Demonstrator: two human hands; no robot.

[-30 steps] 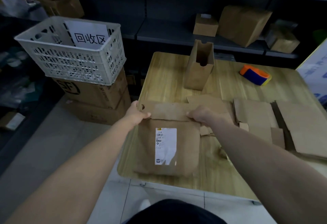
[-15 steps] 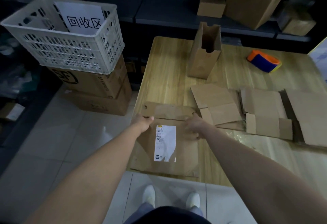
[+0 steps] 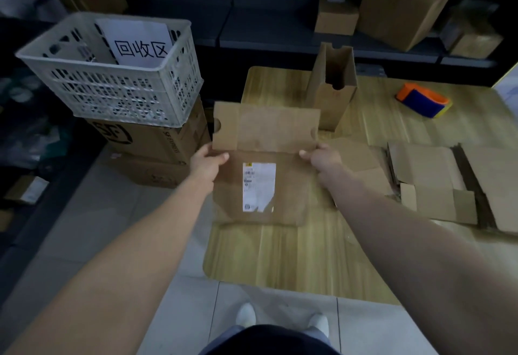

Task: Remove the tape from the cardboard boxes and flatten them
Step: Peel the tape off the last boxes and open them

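- Flat box (image 3: pixel 260 189) no longer sits at the near edge of the table (image 3: pixel 280 256). Bare wood now shows between the box's near edge and the table's.
- Far flap (image 3: pixel 266 127) was a narrow strip lying low. It now stands tall and wide, with a notch in each side edge.
- Left hand (image 3: pixel 207 164) has moved out to the box's left edge and pinches at the crease.
- Right hand (image 3: pixel 322 161) has moved out to the right edge at the same crease. The hands are wider apart than before.
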